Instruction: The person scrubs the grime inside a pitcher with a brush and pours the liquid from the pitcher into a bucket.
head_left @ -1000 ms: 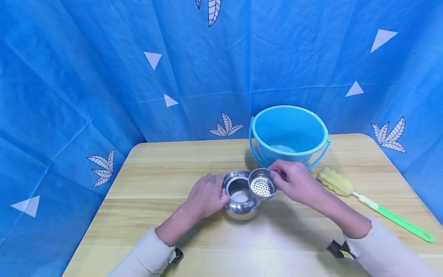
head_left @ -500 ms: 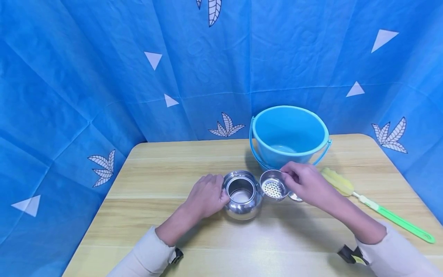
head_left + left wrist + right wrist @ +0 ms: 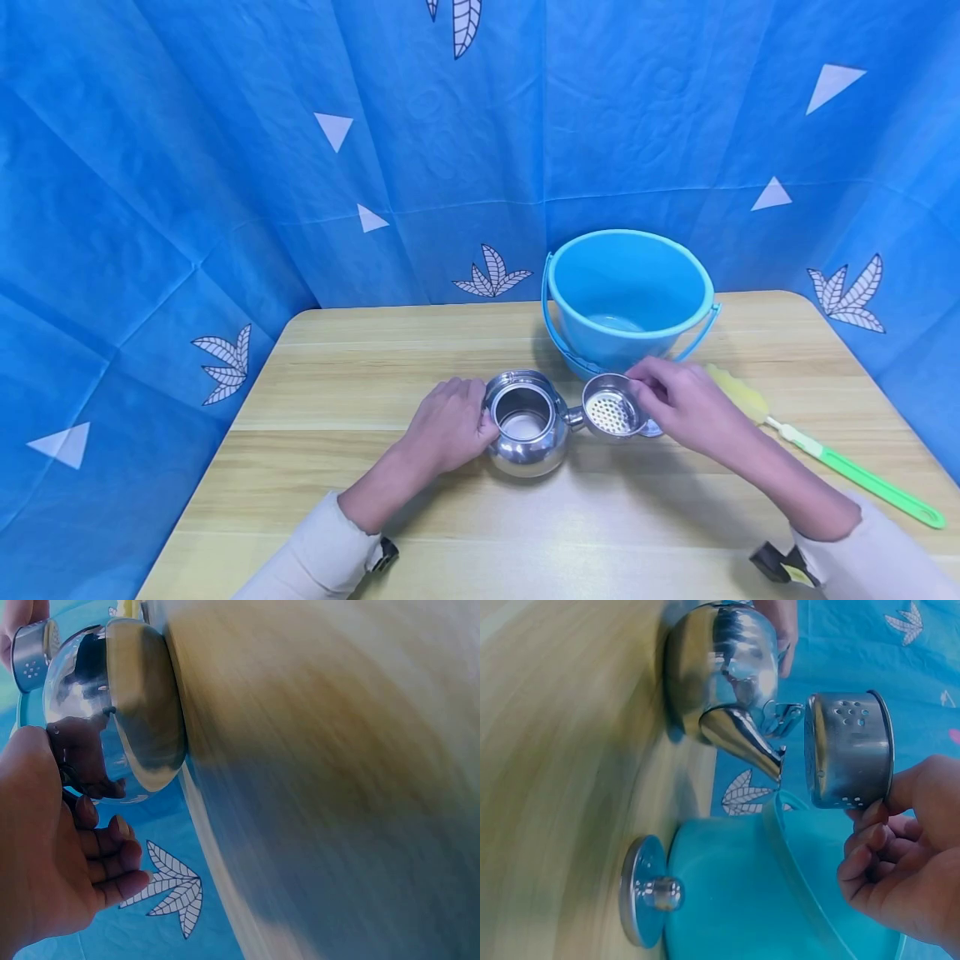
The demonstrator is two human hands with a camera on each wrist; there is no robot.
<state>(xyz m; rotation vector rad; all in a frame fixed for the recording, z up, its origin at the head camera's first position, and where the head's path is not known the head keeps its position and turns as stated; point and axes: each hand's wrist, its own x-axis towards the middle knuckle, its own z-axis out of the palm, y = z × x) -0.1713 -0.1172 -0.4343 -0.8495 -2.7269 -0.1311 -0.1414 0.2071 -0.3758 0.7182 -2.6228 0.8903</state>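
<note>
A shiny steel teapot [image 3: 528, 458] stands lidless on the table, its mouth facing up. My left hand [image 3: 450, 423] grips the handle on its left side; the left wrist view shows the fingers [image 3: 112, 859] curled by the pot's wall. Between thumb and fingers, my right hand [image 3: 686, 407] pinches the rim of a perforated metal tea strainer [image 3: 847, 750]. In the head view the strainer is held up right of the pot, over the spout [image 3: 742, 742]. On the table below lies the knobbed teapot lid [image 3: 641, 892], mostly hidden behind the strainer and right hand in the head view.
A blue bucket [image 3: 630, 321] with a lowered handle stands at the back, just behind the right hand. A yellow sponge brush [image 3: 738, 392] with a green handle [image 3: 877, 485] lies at the right. Blue patterned cloth [image 3: 420, 167] hangs behind the table [image 3: 345, 358].
My right hand has carried the strainer rightward, away from the teapot's mouth, so the spout now shows. The lid came into view beneath it. My left hand and the teapot stayed put.
</note>
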